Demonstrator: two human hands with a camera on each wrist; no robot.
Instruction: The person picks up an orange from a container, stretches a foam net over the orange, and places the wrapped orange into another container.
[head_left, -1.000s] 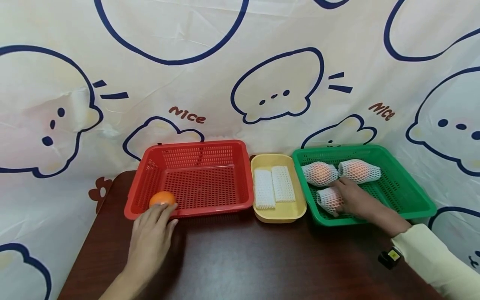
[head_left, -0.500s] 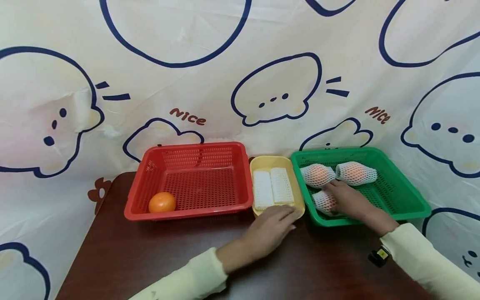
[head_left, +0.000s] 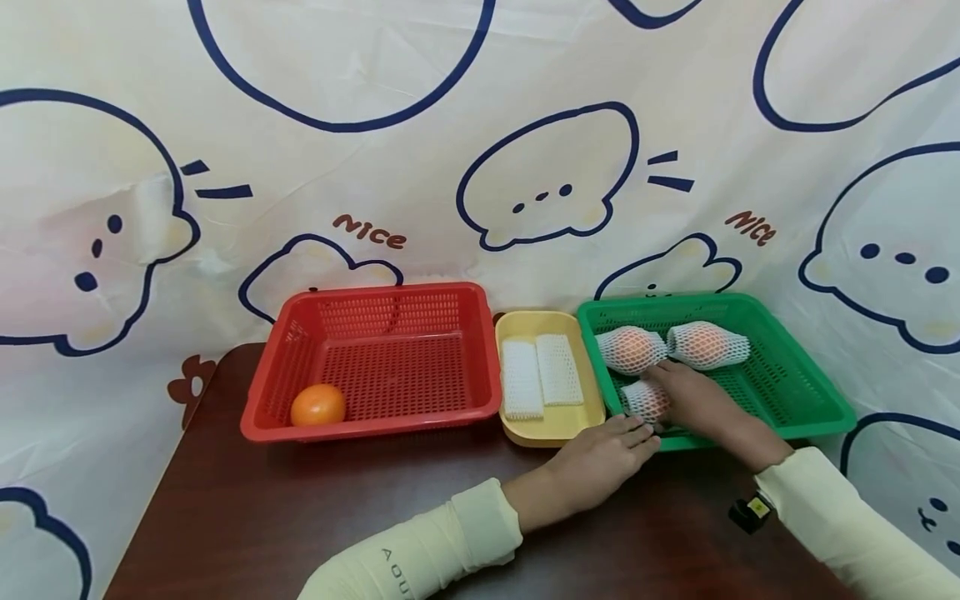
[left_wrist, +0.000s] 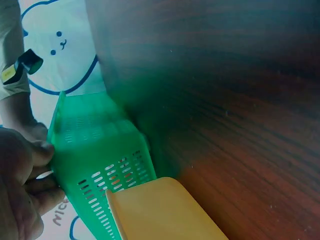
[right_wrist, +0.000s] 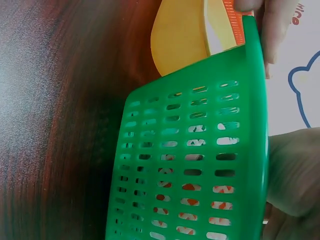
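Observation:
My right hand (head_left: 693, 402) is inside the green basket (head_left: 813, 367), its fingers curled over a round, reddish-orange fruit in a white foam net sleeve (head_left: 645, 401). Part of that fruit is hidden under the hand. My left hand (head_left: 600, 458) reaches over the basket's front left corner, fingers loosely bent, fingertips right by the sleeved fruit. In the right wrist view, the left fingers (right_wrist: 274, 30) come over the green rim. Behind the hands lie two more sleeved fruits, one on the left (head_left: 632, 349) and one on the right (head_left: 707, 345).
A yellow tray (head_left: 551, 432) holding two flat white foam net sleeves (head_left: 558, 369) stands against the green basket's left side. Further left is a red basket (head_left: 375, 422) with one bare orange (head_left: 318, 405) in its front left corner. A patterned cloth (head_left: 547, 275) hangs behind the brown table (head_left: 375, 508).
My left hand has left the orange in the red basket and crossed rightward past the yellow tray to the green basket. My right hand stays on the sleeved fruit.

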